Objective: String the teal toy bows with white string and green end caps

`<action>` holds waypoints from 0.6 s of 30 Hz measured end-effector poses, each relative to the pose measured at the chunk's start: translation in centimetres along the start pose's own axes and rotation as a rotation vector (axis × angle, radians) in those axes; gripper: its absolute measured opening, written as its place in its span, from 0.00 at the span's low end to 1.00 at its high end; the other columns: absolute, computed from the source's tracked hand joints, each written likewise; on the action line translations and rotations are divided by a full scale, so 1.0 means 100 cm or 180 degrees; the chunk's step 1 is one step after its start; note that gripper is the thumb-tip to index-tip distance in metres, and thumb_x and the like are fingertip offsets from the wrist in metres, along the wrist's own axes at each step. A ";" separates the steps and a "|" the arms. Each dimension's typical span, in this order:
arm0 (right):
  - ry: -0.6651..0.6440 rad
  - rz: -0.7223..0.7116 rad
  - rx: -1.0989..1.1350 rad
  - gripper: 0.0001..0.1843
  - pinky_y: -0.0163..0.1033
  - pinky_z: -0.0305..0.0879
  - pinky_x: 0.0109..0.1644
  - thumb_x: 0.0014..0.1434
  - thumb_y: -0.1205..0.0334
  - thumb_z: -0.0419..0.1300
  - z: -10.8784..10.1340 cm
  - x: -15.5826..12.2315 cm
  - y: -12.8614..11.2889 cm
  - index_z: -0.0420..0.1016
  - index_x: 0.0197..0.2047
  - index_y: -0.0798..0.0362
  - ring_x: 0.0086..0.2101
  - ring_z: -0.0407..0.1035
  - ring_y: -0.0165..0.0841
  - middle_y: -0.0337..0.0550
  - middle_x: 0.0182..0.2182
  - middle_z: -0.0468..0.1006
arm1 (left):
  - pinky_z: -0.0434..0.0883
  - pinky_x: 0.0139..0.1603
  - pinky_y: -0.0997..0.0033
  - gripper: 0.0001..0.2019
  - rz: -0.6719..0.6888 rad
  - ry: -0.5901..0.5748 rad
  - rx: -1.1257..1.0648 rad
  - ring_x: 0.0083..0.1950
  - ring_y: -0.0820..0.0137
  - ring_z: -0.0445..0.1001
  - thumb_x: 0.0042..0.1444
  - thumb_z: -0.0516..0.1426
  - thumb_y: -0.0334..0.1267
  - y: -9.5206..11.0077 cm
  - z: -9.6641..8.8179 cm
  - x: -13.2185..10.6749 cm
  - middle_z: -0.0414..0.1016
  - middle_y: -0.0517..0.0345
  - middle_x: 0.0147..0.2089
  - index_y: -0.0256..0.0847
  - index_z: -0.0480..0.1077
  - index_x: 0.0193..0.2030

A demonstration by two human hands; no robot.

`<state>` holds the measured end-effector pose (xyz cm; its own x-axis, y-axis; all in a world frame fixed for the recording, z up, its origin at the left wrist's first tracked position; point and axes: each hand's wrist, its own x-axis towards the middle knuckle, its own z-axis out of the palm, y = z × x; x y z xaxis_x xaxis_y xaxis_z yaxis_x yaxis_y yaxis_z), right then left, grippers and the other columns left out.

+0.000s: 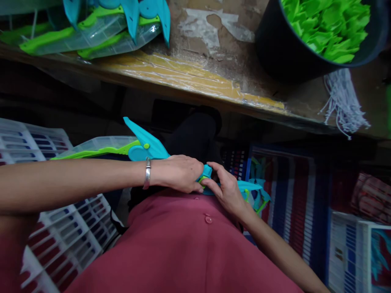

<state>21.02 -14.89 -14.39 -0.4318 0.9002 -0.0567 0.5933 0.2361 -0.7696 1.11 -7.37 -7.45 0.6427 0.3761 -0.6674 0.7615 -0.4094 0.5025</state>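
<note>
- Red shirt point(189, 252) fills the foreground, above the lap.
- White crate point(61, 228) stands beside the left arm.
- Turquoise toy sword point(143, 148) lies across the lap, clear blade pointing left.
- Left hand point(179, 173) is clamped over its hilt. Right hand point(226, 191) pinches the grip end, seemingly fitting it, which calls for steady alignment.

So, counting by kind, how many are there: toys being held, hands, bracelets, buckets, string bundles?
turquoise-and-green plastic toy sword, held: 1
left hand and right hand: 2
silver metal bracelet: 1
black plastic bucket: 1
white string bundle: 1
Total: 6
</note>
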 end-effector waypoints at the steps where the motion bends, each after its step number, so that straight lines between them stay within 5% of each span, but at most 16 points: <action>1: -0.0013 0.0010 0.0009 0.23 0.48 0.76 0.52 0.71 0.49 0.57 0.000 0.000 -0.001 0.65 0.63 0.52 0.48 0.77 0.41 0.52 0.51 0.79 | 0.73 0.39 0.63 0.21 -0.0034 -0.0007 -0.0017 0.46 0.52 0.81 0.63 0.59 0.52 0.000 0.000 0.000 0.82 0.42 0.46 0.34 0.75 0.48; 5: -0.0246 0.0121 -0.0032 0.25 0.50 0.74 0.56 0.71 0.51 0.55 -0.001 0.003 -0.005 0.63 0.66 0.52 0.54 0.74 0.43 0.55 0.57 0.76 | 0.75 0.40 0.61 0.20 -0.0137 0.0012 -0.0136 0.48 0.50 0.81 0.61 0.59 0.53 -0.001 0.004 0.002 0.82 0.41 0.47 0.36 0.75 0.46; 9: -0.0475 0.0159 -0.0149 0.18 0.47 0.75 0.49 0.71 0.55 0.55 -0.003 0.007 -0.008 0.67 0.60 0.53 0.46 0.77 0.42 0.51 0.47 0.80 | 0.75 0.39 0.61 0.19 -0.0161 0.0020 -0.0225 0.47 0.50 0.81 0.60 0.59 0.54 -0.001 0.010 0.005 0.82 0.43 0.44 0.38 0.75 0.42; 18: -0.0256 0.0115 -0.0297 0.13 0.45 0.72 0.46 0.70 0.58 0.55 0.015 0.005 0.006 0.67 0.55 0.54 0.43 0.77 0.41 0.51 0.42 0.79 | 0.76 0.41 0.58 0.16 0.0005 0.0263 -0.0175 0.45 0.48 0.82 0.60 0.56 0.49 -0.011 0.027 0.021 0.82 0.40 0.41 0.37 0.74 0.40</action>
<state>20.15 -14.79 -15.80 -0.4600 0.8773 -0.1370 0.6685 0.2406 -0.7038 1.35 -8.40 -10.93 0.6469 0.4436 -0.6203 0.7625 -0.3648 0.5344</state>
